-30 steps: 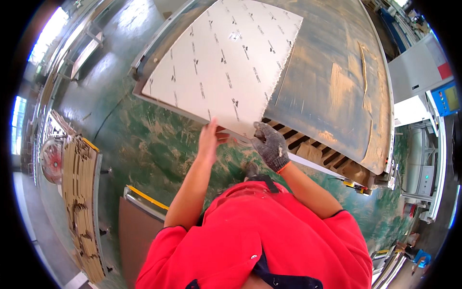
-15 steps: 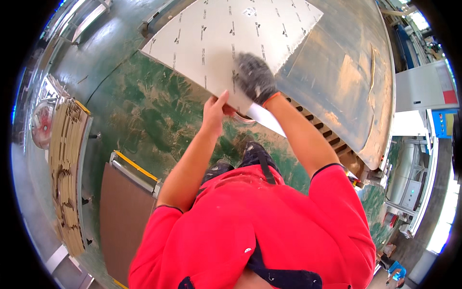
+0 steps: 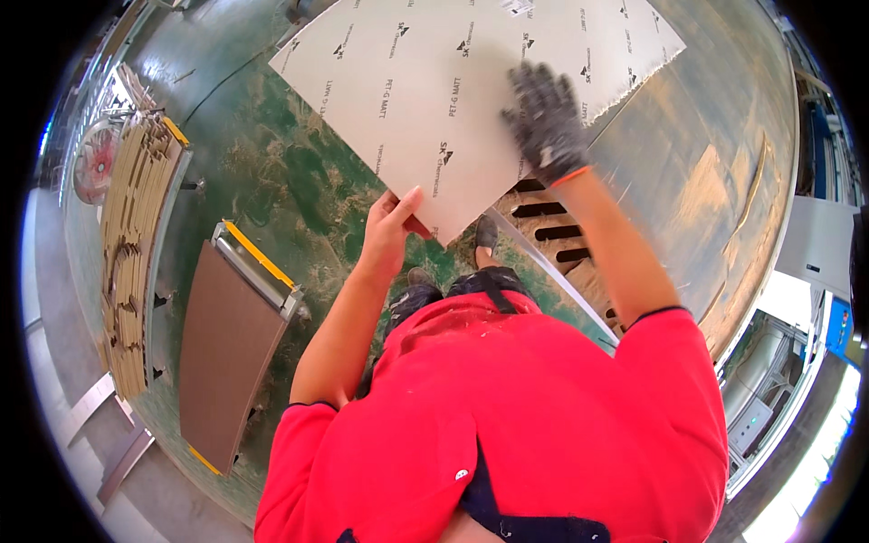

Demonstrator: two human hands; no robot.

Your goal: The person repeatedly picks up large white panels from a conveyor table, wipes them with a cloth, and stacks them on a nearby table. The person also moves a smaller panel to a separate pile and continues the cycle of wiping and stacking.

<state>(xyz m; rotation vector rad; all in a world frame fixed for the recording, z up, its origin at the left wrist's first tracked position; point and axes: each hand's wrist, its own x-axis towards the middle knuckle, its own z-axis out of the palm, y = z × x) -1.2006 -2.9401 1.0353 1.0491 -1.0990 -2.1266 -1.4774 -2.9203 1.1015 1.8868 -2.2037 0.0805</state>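
Note:
A large off-white board [image 3: 412, 100] with rows of dark printed marks slants away in front of me, its far right part over the machine table. Bare, my left hand [image 3: 391, 224] pinches the edge by its near corner, thumb on top and the other fingers underneath. My right hand [image 3: 549, 125] wears a dark grey glove with an orange cuff. It lies with fingers spread on the board's face near the ragged right edge; whether it presses or only skims the face I cannot tell.
The dusty machine table [image 3: 697, 181] fills the right side, slotted along its near edge. On the left stand a cart with stacked tan strips [image 3: 136, 262], a brown panel [image 3: 226, 348] on a yellow-edged frame, and a red fan [image 3: 95, 163]. Dust litters the green floor [image 3: 299, 172].
The board's near corner has come closer to me, and its far end has swung right. My right hand has slid right along it, fingers now spread. My left hand keeps its hold near the corner.

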